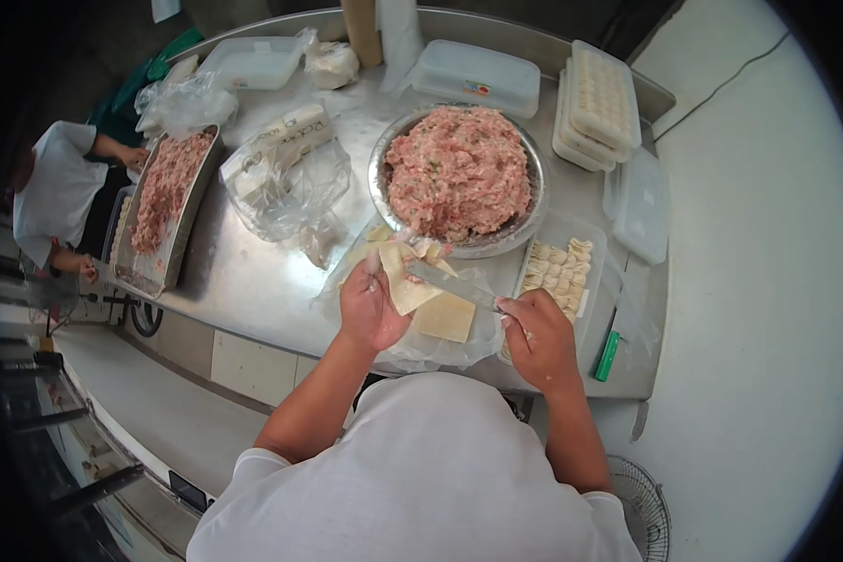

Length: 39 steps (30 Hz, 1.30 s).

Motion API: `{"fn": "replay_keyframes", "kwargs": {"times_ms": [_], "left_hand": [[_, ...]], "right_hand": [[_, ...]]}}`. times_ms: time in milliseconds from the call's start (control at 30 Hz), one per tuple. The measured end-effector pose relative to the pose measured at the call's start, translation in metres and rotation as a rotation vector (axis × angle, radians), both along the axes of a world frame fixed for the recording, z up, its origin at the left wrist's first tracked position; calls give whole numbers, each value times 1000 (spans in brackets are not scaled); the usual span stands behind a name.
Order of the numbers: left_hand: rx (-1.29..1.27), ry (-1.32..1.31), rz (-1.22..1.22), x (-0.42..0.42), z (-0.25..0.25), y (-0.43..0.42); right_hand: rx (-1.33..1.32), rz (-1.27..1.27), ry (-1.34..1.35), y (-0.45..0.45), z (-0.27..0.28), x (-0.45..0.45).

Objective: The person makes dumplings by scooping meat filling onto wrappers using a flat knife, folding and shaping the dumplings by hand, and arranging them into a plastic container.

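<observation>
- well, the left hand (373, 304) cups and holds a floppy wrapper (407, 298) by the desk's (281, 281) near edge
- the right hand (539, 335) grips a flat spatula (454, 285), tip at the wrapper
- best laid nearly flat, pressing lightly, lest thin sheet tear

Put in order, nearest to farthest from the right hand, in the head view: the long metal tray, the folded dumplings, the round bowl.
1. Folded dumplings: just beyond the right hand.
2. Round bowl: farther forward, toward the left.
3. Long metal tray: far over on the left side.
</observation>
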<state>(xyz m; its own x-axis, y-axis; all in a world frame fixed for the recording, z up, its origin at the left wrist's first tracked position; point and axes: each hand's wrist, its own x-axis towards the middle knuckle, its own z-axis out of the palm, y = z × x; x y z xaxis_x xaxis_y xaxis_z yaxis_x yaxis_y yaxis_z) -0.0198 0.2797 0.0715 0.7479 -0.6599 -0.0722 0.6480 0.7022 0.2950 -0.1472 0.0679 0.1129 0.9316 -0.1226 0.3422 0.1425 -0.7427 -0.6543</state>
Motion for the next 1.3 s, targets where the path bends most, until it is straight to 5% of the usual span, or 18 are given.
{"fn": "replay_keyframes", "kwargs": {"times_ms": [67, 133, 167, 233, 333, 400, 600, 667, 700, 767, 867, 933, 1200, 1267, 1300], "left_hand": [[126, 5, -23, -1, -9, -5], [724, -450, 76, -15, -13, -12], [720, -450, 62, -16, -14, -14], [1157, -995, 75, -10, 3, -21], [1237, -1253, 0, -10, 0, -33], [1204, -1341, 45, -12, -3, -45], [1067, -934, -255, -21, -6, -88], [960, -963, -214, -35, -27, -104], [822, -807, -239, -45, -17, -116], [783, -703, -294, -65, -9, -136], [594, -550, -378, -71, -16, -152], [761, -1286, -130, -56, -17, -160], [607, -1664, -385, -18, -22, -199], [761, -1889, -280, 5, -43, -223], [876, -1835, -228, 16, -49, -239]], "right_hand": [[146, -10, 36, -2, 6, -4], [99, 10, 68, -6, 4, -10], [54, 44, 105, -8, 3, -14], [-7, 46, 132, -16, 7, -20], [-100, 58, 196, -40, 21, -33], [-132, 49, 234, -57, 33, -44], [232, -259, 246, -62, 4, -68], [670, -284, 403, -43, -27, -69], [681, -295, 396, -31, -37, -66], [1239, -258, 130, -12, -53, -61], [1616, -301, 91, -25, -69, -61], [1512, -347, 37, -38, -60, -59], [1491, -338, 212, -99, -87, -73], [862, -545, 142, -99, -102, -71], [870, -543, 145, -98, -105, -70]]}}
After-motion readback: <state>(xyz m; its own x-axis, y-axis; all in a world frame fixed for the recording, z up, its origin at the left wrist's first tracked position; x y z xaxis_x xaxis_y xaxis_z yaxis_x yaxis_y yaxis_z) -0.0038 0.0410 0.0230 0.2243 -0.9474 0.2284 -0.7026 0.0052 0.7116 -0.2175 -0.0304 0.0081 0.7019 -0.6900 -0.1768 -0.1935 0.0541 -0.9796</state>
